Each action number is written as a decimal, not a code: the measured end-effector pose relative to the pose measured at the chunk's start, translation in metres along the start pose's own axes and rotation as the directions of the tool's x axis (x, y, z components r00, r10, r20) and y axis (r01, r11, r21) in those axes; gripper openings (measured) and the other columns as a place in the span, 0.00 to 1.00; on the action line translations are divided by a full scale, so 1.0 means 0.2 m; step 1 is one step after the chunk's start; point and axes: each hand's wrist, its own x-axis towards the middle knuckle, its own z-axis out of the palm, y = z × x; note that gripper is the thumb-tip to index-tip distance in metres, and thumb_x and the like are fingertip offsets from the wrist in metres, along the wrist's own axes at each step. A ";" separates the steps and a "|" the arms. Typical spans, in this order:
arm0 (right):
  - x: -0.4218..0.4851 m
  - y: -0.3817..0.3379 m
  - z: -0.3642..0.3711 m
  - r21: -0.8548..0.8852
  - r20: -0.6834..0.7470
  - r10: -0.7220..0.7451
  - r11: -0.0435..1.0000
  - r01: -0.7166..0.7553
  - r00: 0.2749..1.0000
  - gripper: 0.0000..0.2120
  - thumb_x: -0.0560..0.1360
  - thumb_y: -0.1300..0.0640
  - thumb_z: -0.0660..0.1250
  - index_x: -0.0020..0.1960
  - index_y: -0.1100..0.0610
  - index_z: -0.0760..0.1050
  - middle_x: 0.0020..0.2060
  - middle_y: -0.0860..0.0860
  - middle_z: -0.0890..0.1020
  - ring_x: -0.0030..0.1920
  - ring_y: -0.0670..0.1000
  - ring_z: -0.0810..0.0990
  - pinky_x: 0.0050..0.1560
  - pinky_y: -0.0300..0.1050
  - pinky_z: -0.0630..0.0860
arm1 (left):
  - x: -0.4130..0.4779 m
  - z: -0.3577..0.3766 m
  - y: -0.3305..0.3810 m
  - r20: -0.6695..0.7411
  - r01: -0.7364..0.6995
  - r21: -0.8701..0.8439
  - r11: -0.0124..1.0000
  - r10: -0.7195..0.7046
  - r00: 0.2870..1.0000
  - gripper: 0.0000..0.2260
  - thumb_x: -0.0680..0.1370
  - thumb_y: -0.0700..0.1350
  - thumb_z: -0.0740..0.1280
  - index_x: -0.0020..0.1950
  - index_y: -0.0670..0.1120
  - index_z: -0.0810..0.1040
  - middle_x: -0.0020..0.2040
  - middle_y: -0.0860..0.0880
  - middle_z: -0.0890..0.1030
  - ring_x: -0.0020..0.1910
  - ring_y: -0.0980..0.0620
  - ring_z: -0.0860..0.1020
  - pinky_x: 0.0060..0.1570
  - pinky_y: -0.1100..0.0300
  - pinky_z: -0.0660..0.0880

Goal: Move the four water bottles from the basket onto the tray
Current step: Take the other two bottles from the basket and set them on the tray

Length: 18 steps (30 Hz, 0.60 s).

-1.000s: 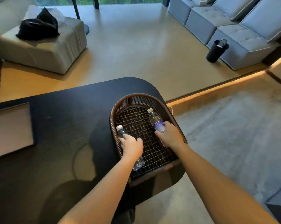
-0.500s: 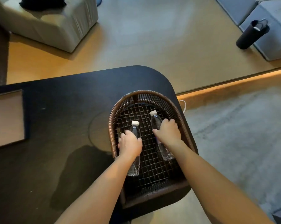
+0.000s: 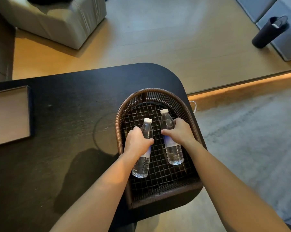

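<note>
A brown wicker basket (image 3: 188,113) with a wire-mesh bottom stands at the right end of the black table (image 3: 66,114). Two clear water bottles with white caps are in it. My left hand (image 3: 137,142) is wrapped around the middle of the left bottle (image 3: 142,163). My right hand (image 3: 179,131) grips the right bottle (image 3: 174,153) at its label. Both bottles point caps away from me. Whether they rest on the mesh or are lifted I cannot tell. The tray (image 3: 9,114), flat with a dark rim, lies at the table's left edge.
Beyond the table is a wooden floor with a pale armchair (image 3: 57,20) at the back left. A dark cylinder-shaped flask (image 3: 269,32) stands by a grey sofa at the back right. A grey rug (image 3: 250,139) lies right of the table.
Both hands have closed around the bottles and turned them so they lie nearly parallel. The left bottle has moved in from the basket's left wall. The camera tilted further down.
</note>
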 end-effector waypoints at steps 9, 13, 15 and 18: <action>-0.45 0.07 -0.04 0.077 -0.253 -0.250 0.958 0.277 0.935 0.22 0.71 0.51 0.80 0.62 0.54 0.79 0.53 0.49 0.85 0.54 0.49 0.82 0.57 0.50 0.80 | -0.27 -0.12 -0.07 -0.189 -0.369 -0.214 0.904 0.332 0.924 0.11 0.70 0.48 0.78 0.50 0.51 0.82 0.46 0.54 0.84 0.45 0.56 0.83 0.47 0.52 0.83; -0.68 0.02 -0.02 0.074 -0.368 -0.321 0.926 0.371 0.873 0.26 0.72 0.49 0.79 0.67 0.52 0.77 0.58 0.47 0.84 0.58 0.47 0.82 0.62 0.53 0.80 | -0.44 -0.19 -0.10 -0.292 -0.517 -0.268 0.813 0.443 0.848 0.16 0.73 0.48 0.78 0.58 0.49 0.82 0.51 0.53 0.84 0.50 0.55 0.83 0.51 0.54 0.83; -0.80 -0.02 -0.01 0.069 -0.417 -0.351 0.908 0.414 0.839 0.27 0.72 0.51 0.79 0.68 0.52 0.75 0.60 0.48 0.84 0.60 0.48 0.81 0.62 0.55 0.81 | -0.54 -0.24 -0.12 -0.345 -0.579 -0.260 0.773 0.485 0.803 0.21 0.73 0.49 0.79 0.64 0.48 0.81 0.56 0.51 0.84 0.54 0.54 0.83 0.53 0.58 0.83; -0.98 -0.10 0.01 0.116 -0.458 -0.349 0.889 0.444 0.818 0.24 0.73 0.54 0.79 0.65 0.48 0.74 0.60 0.44 0.81 0.60 0.46 0.80 0.63 0.49 0.80 | -0.69 -0.34 -0.18 -0.424 -0.659 -0.240 0.713 0.534 0.732 0.23 0.74 0.51 0.79 0.66 0.46 0.80 0.59 0.51 0.84 0.55 0.56 0.82 0.52 0.66 0.79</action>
